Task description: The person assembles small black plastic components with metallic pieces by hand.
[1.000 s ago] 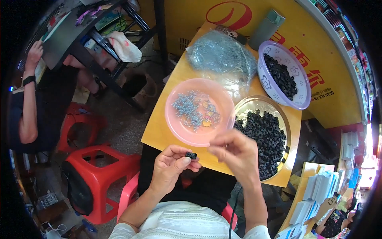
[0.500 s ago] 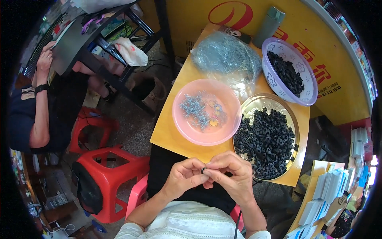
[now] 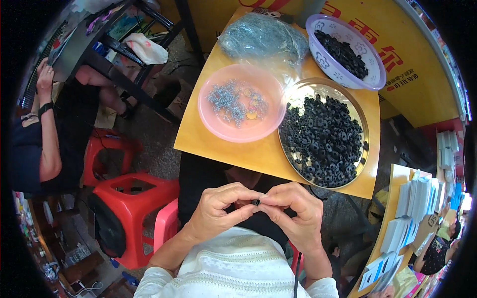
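At the far left, a person [image 3: 47,144] in dark clothing, with a black band on one wrist, rests a hand at the edge of a dark table [image 3: 74,57]. A white cloth [image 3: 148,48] with red marks hangs by the table's frame. Below stand two red plastic stools [image 3: 136,201], the nearer with a black pad [image 3: 107,226] against its side, on a dark speckled floor [image 3: 154,141]. A pink chair [image 3: 167,223] shows beside the wearer.

The wood-coloured worktop [image 3: 191,141] fills the middle, its near edge just beyond the wearer's lap. At its left a pink basin [image 3: 204,116] holds small grey-blue springs [image 3: 224,99] and a few yellowish pieces [image 3: 252,115]; behind it lies a clear plastic bag [image 3: 263,37] with grey-blue contents.

In front of the worktop, over the lap, the left hand [image 3: 218,211] pinches a small black piece [image 3: 256,202] between thumb and fingers. The right hand [image 3: 295,213] closes its fingertips on the piece's other side.

Farther right, a round gold-toned tray [image 3: 363,116] carries a heap of black parts [image 3: 323,139]. Beyond it sits a lilac flowered bowl [image 3: 332,74] with more black parts. A yellow panel [image 3: 422,94] with red lettering rises behind. At the far right, white boxes [image 3: 396,236] stack on a shelf, near another person [image 3: 436,256] in dark, patterned clothing.
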A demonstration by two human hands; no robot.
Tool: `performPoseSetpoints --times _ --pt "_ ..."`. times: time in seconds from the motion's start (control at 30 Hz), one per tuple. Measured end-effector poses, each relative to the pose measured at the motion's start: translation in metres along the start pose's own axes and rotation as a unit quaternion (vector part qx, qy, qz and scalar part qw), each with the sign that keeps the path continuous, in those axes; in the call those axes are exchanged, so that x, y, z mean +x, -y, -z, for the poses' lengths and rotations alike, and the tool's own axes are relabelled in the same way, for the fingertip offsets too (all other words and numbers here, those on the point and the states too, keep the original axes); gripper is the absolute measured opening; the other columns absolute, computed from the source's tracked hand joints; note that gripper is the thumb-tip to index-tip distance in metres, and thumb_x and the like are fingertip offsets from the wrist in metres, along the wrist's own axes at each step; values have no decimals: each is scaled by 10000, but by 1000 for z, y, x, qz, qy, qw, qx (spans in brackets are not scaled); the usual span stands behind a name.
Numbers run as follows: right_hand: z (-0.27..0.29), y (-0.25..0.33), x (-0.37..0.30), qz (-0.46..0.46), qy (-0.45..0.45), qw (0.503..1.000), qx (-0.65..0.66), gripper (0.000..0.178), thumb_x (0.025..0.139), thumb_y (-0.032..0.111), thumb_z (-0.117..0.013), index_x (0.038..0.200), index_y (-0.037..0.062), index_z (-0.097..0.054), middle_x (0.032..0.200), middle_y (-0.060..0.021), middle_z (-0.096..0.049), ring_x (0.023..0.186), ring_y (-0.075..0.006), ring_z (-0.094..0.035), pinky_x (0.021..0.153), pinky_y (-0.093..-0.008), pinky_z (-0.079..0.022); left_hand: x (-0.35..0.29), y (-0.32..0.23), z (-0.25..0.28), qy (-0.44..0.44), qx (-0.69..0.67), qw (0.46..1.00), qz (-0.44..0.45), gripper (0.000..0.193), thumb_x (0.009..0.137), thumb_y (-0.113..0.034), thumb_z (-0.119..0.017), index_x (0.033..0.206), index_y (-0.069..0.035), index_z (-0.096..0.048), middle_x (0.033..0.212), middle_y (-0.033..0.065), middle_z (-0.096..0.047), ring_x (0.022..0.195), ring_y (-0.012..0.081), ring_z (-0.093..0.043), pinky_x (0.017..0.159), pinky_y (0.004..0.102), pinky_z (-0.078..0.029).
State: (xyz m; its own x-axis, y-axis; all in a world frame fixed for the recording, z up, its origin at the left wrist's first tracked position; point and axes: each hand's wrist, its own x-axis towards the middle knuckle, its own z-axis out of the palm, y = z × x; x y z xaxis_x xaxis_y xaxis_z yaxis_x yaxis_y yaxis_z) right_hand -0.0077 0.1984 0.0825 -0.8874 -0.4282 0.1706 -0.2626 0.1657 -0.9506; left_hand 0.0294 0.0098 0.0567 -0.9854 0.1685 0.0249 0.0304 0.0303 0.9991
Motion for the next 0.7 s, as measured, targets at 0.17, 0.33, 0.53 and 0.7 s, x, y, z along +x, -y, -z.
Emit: performPoseSetpoints --times 0.17,0.33,0.53,0.7 --pt "-6 2 -38 22 -27 998 -53 199 760 -10 -761 946 26 -699 911 -102 -662 753 -183 -660 622 -262 -540 -17 -3 -6 46 77 996 -9 262 796 27 -698 1056 -9 -700 841 75 -664 706 125 -627 616 232 -476" --pt "-12 1 -62 35 -55 996 -68 258 745 -17 -776 987 44 -716 904 -100 -673 754 -185 -656 611 -265 -525 -28 1 -9 90 16 995 35 241 818 16 -697 1058 4 -695 835 66 -659 721 103 -625 610 228 -475" --pt "-14 1 -77 14 -49 994 -96 340 737 -8 -773 1063 66 -714 902 -91 -672 748 -188 -653 625 -264 -529 -34 7 -9 106 -170 970 139 179 886 -30 -677 1060 13 -679 905 46 -649 768 75 -625 671 196 -515" --pt "-3 -7 -67 -76 -83 994 -2 341 767 -30 -724 1098 48 -701 881 -89 -673 734 -158 -639 618 -256 -514 -26 11 -8 118 -278 936 178 156 894 -4 -651 1046 4 -683 924 67 -650 789 87 -622 694 206 -508"
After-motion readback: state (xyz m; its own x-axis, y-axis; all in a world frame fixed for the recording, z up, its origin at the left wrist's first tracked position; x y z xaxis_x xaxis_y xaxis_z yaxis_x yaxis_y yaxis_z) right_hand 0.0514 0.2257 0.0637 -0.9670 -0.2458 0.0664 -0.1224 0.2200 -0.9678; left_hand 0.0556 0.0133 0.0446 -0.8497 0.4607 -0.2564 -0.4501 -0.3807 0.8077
